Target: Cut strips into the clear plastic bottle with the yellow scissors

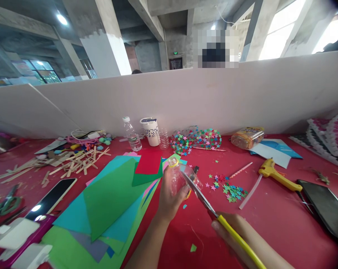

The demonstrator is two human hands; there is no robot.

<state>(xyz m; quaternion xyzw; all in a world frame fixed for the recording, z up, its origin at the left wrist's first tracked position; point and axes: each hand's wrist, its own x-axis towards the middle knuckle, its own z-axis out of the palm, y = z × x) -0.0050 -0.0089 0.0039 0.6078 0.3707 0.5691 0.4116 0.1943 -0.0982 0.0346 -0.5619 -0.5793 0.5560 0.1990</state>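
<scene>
My left hand point(168, 200) is closed around the cut top of a clear plastic bottle point(175, 178), its neck pointing up with a yellow ring on it. In my right hand point(231, 228) is a pair of scissors point(202, 198) with yellow handles, the metal blades reaching up and left to the bottle's cut side. Whether the blades touch the plastic is hard to tell. Behind the bottle piece lies a small dark and yellow object point(196, 170), partly hidden.
Coloured paper sheets point(110, 198) and a phone point(53, 198) lie on the left. Star sequins point(233, 192), a yellow glue gun point(279, 175) and a dark tablet point(324, 205) are on the right. A water bottle point(132, 136) and a white cup point(151, 132) stand before a partition point(163, 97).
</scene>
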